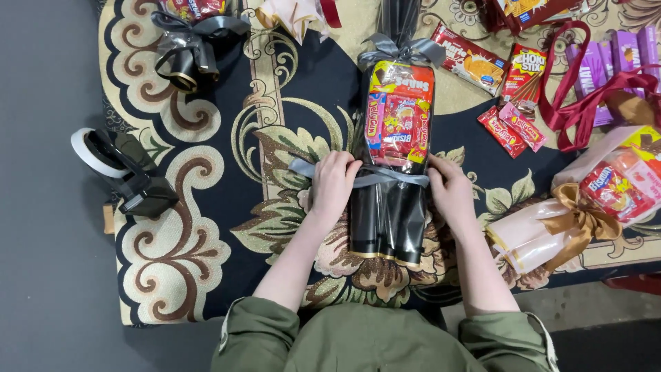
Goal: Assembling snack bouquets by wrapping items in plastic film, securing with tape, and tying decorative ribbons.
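While we look straight down, our left hand (333, 180) and right hand (451, 189) sit on either side of a tall snack bouquet wrapped in glossy black paper and clear film (392, 158), which lies lengthwise on the dark floral patterned rug (206, 227) in front of us. A flat grey satin ribbon (375, 176) crosses the bouquet's waist, just where the colourful snack packets end and the black wrap begins. Our left fingers (344, 165) are curled closed over the ribbon at the bouquet's left edge, with a short ribbon tail sticking out beyond them. Our right fingers (438, 169) are closed on the ribbon's other end at the right edge, touching the wrap. The bouquet lies between both hands, its grey bow at the far end.

A black tape dispenser with a white roll (124, 172) rests at the rug's left border, well apart. A pale pink wrapped snack bouquet with a gold bow (585, 207) lies near our right hand. Loose red snack packets (513, 131) lie beyond it.
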